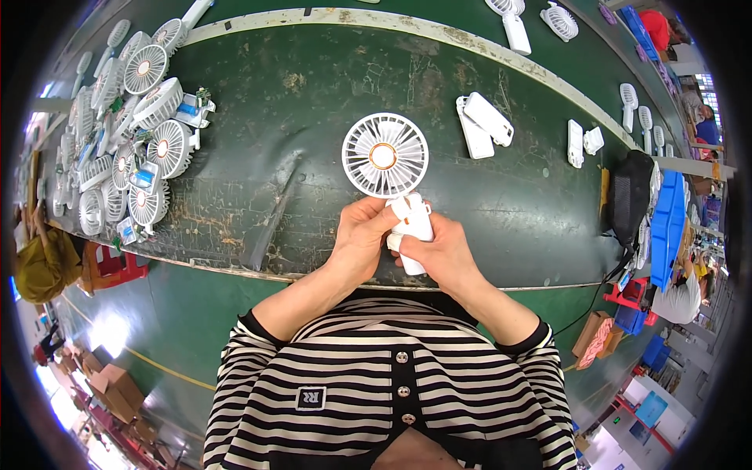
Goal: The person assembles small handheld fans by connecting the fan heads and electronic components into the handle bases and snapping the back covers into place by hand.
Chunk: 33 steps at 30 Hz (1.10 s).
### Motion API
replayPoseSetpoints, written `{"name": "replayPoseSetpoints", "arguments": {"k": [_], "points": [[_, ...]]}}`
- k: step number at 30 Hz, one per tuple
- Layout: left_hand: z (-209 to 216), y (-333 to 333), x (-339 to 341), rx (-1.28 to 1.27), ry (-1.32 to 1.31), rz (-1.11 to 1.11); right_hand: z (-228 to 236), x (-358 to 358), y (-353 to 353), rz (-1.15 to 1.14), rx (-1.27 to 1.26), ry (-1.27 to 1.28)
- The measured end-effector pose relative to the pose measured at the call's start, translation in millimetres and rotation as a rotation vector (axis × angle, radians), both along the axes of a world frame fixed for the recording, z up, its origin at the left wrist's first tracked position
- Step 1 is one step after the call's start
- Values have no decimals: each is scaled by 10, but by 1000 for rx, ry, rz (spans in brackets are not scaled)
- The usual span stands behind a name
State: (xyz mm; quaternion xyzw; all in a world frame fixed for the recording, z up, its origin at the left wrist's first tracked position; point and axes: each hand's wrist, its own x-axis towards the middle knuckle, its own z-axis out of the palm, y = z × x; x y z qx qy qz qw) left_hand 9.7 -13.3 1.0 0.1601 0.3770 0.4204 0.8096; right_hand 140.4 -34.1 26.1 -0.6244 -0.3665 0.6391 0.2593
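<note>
A white handheld fan (pixel 384 156) with a round grille and an orange ring at its hub is in front of me, its handle toward my body. My left hand (pixel 359 236) is closed on the upper part of the white handle (pixel 413 223), close under the grille. Lower down, my right hand (pixel 440 249) wraps the same handle from the right, thumb across it. A small orange-brown spot shows near the handle's top. The fingers cover much of the handle, so I cannot tell how its shell parts fit together.
A pile of white fan heads (pixel 149 129), some with blue parts and boards, fills the table's left end. White handle shells (pixel 487 121) lie right of the fan, with smaller white parts (pixel 577 142) beyond. A pale strip (pixel 376 19) crosses the far side. A black bag (pixel 629 192) hangs at right.
</note>
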Motion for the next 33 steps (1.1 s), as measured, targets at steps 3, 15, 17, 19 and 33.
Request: {"name": "replayPoseSetpoints", "arguments": {"k": [3,15,17,19,33], "points": [[28,-10,7,33,-6,3,2,-10,-16,-23,32,-25],[41,-9,28,167,-9,-24,32,-9,-10,-39,109,-48],[63,-6,27,184,26,-23,50,-12,3,-38,118,-37],[64,18,35,141,70,-11,87,-14,72,-31,78,3],[101,2651,-220,566,1306,-7,-138,87,214,80,81,296]]}}
